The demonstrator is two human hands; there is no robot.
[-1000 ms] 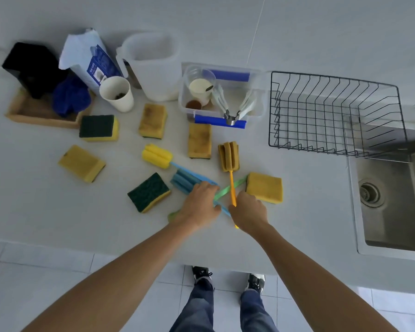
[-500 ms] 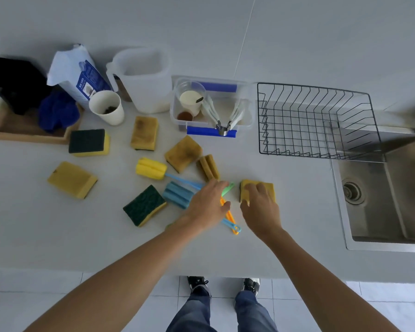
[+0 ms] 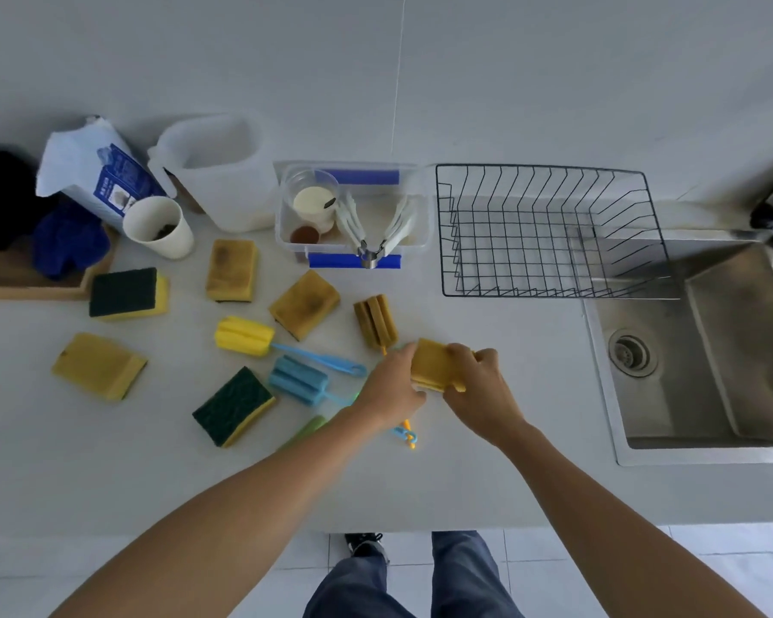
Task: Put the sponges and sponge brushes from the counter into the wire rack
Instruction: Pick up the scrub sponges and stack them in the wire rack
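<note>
A plain yellow sponge [image 3: 434, 365] is lifted just off the white counter, my right hand [image 3: 483, 390] gripping its right end and my left hand [image 3: 389, 388] pinching its left end. The black wire rack [image 3: 541, 169] stands empty, up and to the right of my hands. Left of them lie three sponge brushes: a brownish head on an orange handle [image 3: 376, 322], a yellow head [image 3: 244, 335] and a blue head [image 3: 297, 379]. My left forearm partly hides a green brush [image 3: 306, 430]. Loose sponges: two green-topped [image 3: 128, 292] [image 3: 233, 405], two stained [image 3: 232, 269] [image 3: 304, 303], one yellow [image 3: 99, 365].
Along the wall stand a clear box with blue latches [image 3: 351, 211], a white jug [image 3: 219, 171], a paper cup [image 3: 159, 227], a white-and-blue bag [image 3: 94, 171] and a wooden tray [image 3: 27, 285]. A steel sink [image 3: 710, 350] lies right of the rack.
My right hand has closed on the yellow sponge and raised it. My left hand left the brush handles and moved right onto the sponge's other end.
</note>
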